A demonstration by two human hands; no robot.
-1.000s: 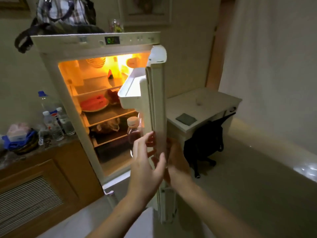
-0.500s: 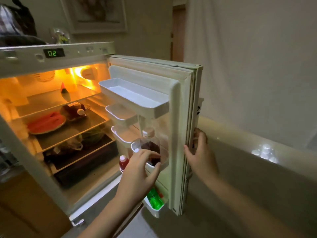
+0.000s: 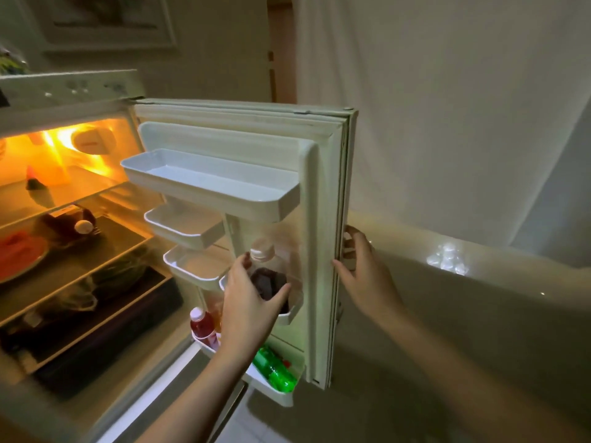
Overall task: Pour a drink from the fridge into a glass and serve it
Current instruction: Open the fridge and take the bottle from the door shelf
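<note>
The small fridge stands wide open, its door (image 3: 323,193) swung out to the right. A clear bottle (image 3: 266,276) with a pale cap and dark red drink stands in a door bin at mid height. My left hand (image 3: 248,310) wraps around the bottle's body from the left, thumb on the right side. My right hand (image 3: 364,273) grips the door's outer edge. Lower down, a red-drink bottle (image 3: 202,326) and a green bottle (image 3: 276,369) rest in the bottom door bin. No glass is in view.
Lit fridge shelves (image 3: 73,251) on the left hold a plate of watermelon (image 3: 19,255), a dark container and bagged food. The upper door trays (image 3: 211,183) are bare. A white curtain (image 3: 447,107) and a low ledge (image 3: 447,282) are at the right.
The door swung from edge-on to fully open and my view moved closer. My left hand went from the door's edge to the bottle in the door bin and closed around it.
</note>
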